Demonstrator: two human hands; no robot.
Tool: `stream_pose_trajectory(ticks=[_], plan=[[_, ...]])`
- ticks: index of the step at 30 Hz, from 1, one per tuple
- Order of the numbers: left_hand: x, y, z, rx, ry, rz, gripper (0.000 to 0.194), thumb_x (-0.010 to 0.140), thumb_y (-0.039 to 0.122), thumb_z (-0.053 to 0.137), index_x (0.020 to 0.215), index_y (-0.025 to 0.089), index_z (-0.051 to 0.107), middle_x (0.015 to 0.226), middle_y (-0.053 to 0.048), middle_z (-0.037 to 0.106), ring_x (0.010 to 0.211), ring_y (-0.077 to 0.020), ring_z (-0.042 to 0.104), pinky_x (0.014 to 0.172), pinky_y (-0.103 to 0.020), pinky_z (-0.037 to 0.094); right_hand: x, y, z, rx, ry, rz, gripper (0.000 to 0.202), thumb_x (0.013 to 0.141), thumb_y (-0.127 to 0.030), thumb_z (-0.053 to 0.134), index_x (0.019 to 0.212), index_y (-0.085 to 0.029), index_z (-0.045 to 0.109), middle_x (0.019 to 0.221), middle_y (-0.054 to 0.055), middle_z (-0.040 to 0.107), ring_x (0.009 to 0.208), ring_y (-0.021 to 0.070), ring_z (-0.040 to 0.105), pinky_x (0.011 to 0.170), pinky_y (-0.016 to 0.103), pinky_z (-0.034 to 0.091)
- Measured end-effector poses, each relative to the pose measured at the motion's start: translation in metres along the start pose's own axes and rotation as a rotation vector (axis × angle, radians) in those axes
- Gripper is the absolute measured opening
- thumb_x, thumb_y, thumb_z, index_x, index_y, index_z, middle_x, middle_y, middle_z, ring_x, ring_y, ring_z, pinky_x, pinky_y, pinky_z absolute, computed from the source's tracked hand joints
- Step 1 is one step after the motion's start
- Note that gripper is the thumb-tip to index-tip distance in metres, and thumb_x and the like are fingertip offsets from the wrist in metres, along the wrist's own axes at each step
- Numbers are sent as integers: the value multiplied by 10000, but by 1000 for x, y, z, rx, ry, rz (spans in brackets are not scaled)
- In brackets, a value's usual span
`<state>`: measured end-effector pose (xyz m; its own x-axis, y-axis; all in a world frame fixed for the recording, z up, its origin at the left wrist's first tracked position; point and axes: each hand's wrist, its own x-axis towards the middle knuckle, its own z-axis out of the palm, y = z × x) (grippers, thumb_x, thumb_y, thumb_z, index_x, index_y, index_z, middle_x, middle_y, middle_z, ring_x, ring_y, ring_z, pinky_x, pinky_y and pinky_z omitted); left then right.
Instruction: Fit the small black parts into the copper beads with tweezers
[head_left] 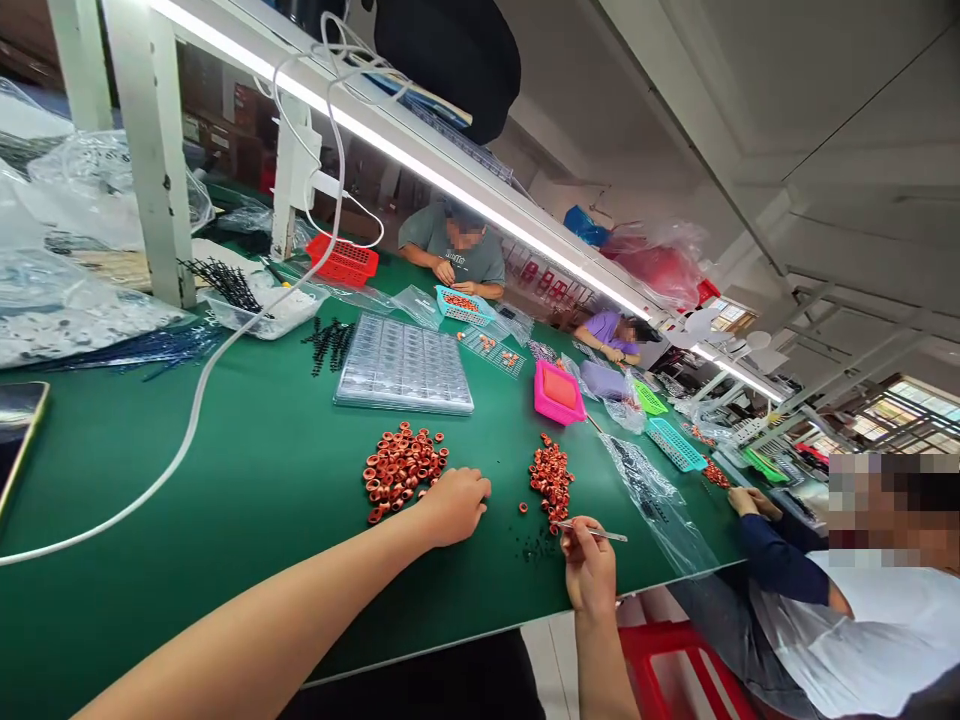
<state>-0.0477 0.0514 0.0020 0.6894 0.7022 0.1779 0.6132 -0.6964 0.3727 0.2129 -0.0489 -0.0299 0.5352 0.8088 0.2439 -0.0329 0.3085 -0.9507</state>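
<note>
My left hand (454,505) rests at the right edge of a pile of orange ring-like parts (401,465), its fingers curled; whatever they may hold is hidden. My right hand (589,565) pinches metal tweezers (611,536) near the table's front edge. The tweezers' tip is beside the lower end of a second pile of orange parts (550,475). One loose orange ring (523,508) lies between the two piles. Tiny black bits (536,545) are scattered left of my right hand.
Behind the piles stands a clear compartment tray (405,365) on the green table (285,450). A pink basket (559,393), plastic bags (652,495) and a white cable (193,420) are around. People sit across and at the right (855,610).
</note>
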Motion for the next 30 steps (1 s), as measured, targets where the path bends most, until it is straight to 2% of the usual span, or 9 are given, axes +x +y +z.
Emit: stream_pose_trajectory(ticks=[3,5,9,15,19,24,30], plan=[[0,-1,-2,-63,11,-10,192,935,273,602,1079,154,647,1094,-87,651,1012,-241,624,902,-443,522,-1,0,1,9,-43,55,334,941,-364,592,1202,-157,576,1178,78,619,993,192,641,842,394,562],[0,0,-3,-104,28,-26,134,903,216,602,1007,167,671,1032,-89,666,988,-260,625,892,-433,508,-1,0,2,29,-52,75,303,933,-379,603,1129,-148,604,1071,58,652,889,161,654,777,349,568],[-4,-1,-4,-164,53,-52,137,899,206,562,978,190,672,1000,-75,670,968,-246,623,889,-387,485,1,-2,3,102,-47,118,300,798,-465,734,915,-199,658,844,8,692,704,136,648,695,307,558],[-7,4,-8,-205,35,-134,166,926,252,512,987,181,650,963,-63,669,900,-213,630,808,-324,489,14,-29,-13,181,-115,297,300,758,-467,771,871,-216,652,818,8,702,728,155,665,750,375,583],[11,20,-5,-228,-27,-132,172,913,280,552,1024,187,645,977,-55,667,911,-211,630,797,-311,488,30,-50,-25,154,-259,460,316,729,-424,811,874,-185,664,835,29,703,761,175,680,803,415,585],[41,40,3,-247,-97,-80,213,832,293,679,1021,196,661,994,-50,661,944,-226,613,819,-321,478,50,-58,-17,81,-465,628,327,721,-394,825,879,-155,668,833,60,704,812,224,710,805,434,584],[50,43,11,-251,-111,-40,108,863,243,656,952,184,671,924,-54,647,891,-229,585,801,-346,444,67,-52,-4,23,-552,685,321,736,-402,811,896,-171,657,860,48,704,844,211,707,835,413,574]])
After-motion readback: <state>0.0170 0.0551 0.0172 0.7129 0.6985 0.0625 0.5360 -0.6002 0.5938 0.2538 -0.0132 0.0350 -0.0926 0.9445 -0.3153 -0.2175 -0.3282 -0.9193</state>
